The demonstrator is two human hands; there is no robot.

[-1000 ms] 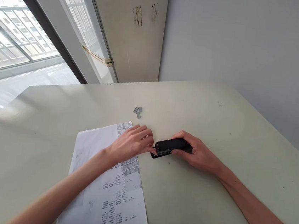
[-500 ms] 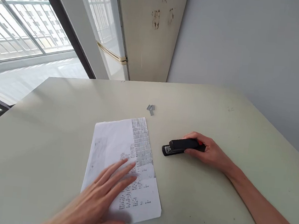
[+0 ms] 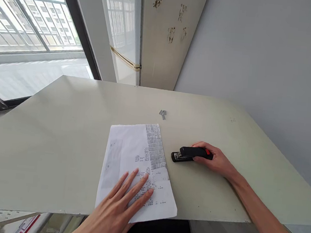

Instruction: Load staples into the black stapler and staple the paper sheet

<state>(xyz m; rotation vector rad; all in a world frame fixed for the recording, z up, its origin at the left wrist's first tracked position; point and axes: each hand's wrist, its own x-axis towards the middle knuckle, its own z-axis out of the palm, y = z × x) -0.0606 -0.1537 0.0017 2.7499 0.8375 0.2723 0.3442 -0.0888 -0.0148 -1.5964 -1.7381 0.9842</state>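
A printed sheet or stack of paper [image 3: 127, 147] lies on the table, with dense rows of staples or staple-like marks along its upper right edge. My left hand [image 3: 125, 202] rests flat on its lower part, fingers spread. To the right of the paper, my right hand [image 3: 213, 161] grips a black stapler [image 3: 193, 152] by its rear end; it has a red spot near the back. The stapler's nose points left towards the paper, apart from it, and its underside is at the table surface. Beyond the paper lie a few small grey staple strips [image 3: 163, 114].
The pale table [image 3: 57, 150] has its front edge close to my body. A grey wall [image 3: 262, 50] runs along the right, a fridge [image 3: 164, 58] stands behind the table, and a window with railings [image 3: 37, 22] is at the left. Under the table edge are boxed items [image 3: 27, 225].
My view has tilted and shifted, so the table and things sit further right in the picture. My left hand has settled flat on the paper. My right hand still holds the stapler.
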